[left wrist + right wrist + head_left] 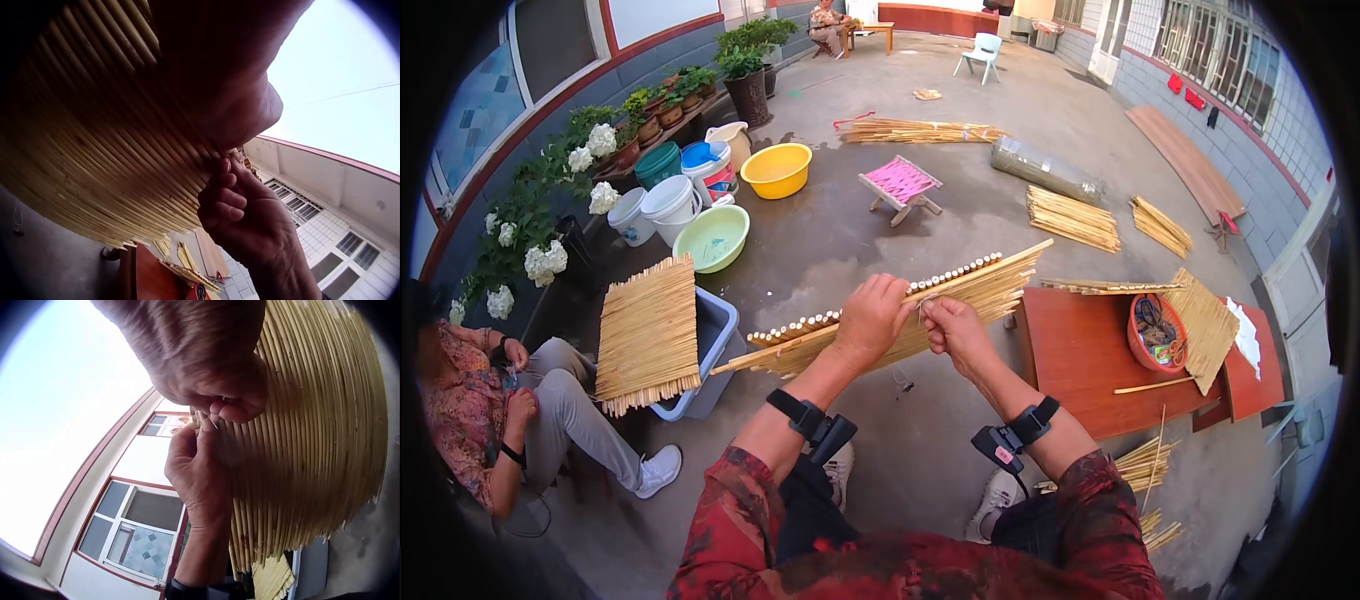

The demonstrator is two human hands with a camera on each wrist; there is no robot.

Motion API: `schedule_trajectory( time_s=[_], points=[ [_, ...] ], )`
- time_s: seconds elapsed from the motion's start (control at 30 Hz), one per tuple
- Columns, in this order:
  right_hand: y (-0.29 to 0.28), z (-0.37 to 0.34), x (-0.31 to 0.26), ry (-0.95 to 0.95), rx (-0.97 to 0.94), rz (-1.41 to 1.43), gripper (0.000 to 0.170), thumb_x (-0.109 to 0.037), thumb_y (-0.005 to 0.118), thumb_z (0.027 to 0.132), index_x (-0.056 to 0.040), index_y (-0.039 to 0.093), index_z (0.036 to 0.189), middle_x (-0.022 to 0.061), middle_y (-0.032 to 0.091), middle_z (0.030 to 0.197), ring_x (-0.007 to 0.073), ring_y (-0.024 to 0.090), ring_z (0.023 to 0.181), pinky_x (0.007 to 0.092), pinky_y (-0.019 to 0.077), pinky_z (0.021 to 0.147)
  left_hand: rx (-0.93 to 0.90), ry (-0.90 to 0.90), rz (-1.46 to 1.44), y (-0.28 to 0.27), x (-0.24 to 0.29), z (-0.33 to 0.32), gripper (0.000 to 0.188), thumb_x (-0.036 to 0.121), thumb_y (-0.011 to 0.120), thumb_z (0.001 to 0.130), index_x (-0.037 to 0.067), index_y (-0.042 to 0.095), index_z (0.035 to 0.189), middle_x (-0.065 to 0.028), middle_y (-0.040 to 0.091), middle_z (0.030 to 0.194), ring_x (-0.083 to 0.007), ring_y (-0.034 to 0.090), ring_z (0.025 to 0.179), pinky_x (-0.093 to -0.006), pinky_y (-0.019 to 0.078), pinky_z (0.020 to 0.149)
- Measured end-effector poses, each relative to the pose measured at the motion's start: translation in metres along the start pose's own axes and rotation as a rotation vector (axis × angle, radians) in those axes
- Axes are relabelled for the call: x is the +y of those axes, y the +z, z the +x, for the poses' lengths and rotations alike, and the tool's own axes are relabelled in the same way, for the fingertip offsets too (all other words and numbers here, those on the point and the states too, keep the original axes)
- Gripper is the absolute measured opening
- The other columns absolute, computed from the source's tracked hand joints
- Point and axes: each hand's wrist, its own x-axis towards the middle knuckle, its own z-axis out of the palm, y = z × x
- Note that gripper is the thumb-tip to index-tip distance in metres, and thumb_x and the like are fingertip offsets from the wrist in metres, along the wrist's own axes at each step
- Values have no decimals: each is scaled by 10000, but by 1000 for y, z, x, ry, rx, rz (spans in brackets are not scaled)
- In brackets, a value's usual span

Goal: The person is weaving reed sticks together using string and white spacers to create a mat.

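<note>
A mat of pale stalks (800, 352) is held up in front of the body, its cut ends in a row along the top. The left hand (872, 318) grips the mat's upper edge near its middle. Just to its right, the right hand (958, 335) pinches a thin strand between thumb and forefinger at that edge. The left wrist view has the right hand (250, 219) with fingers curled beside the stalks (112, 156). In the right wrist view, the left hand (203, 472) has its thumb against the edge stalks, and a thin light strand (213, 422) shows between the hands.
Another mat (648, 335) lies on a blue tub (718, 345) at left, beside a seated person (490, 400). A red-brown table (1065, 350) with a red basket (1145, 345) stands right. Ahead are a pink stool (902, 182), stalk bundles (1072, 218) and a yellow basin (776, 172).
</note>
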Motion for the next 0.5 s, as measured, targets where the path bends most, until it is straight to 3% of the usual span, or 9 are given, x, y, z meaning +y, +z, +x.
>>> schedule_trajectory(
  time_s=[0.27, 0.5],
  points=[
    [-3, 1, 26, -58, 126, -34, 210, -220, 580, 938, -75, 545, 789, -36, 447, 624, 42, 366, 458, 206, 292, 408, -44, 11, -39, 21, -4, -9, 300, 81, 692, 722, 30, 544, 978, -108, 541, 875, -301, 561, 846, -384, 476, 700],
    [-20, 11, 38, -220, 155, -59, 191, -171, 589, 916, -92, 538, 750, -77, 397, 586, 13, 332, 456, 185, 250, 397, -268, -75, -120, 29, -6, 8, 300, 90, 660, 744, 54, 547, 1020, -101, 538, 937, -304, 551, 924, -406, 480, 762]
  ],
)
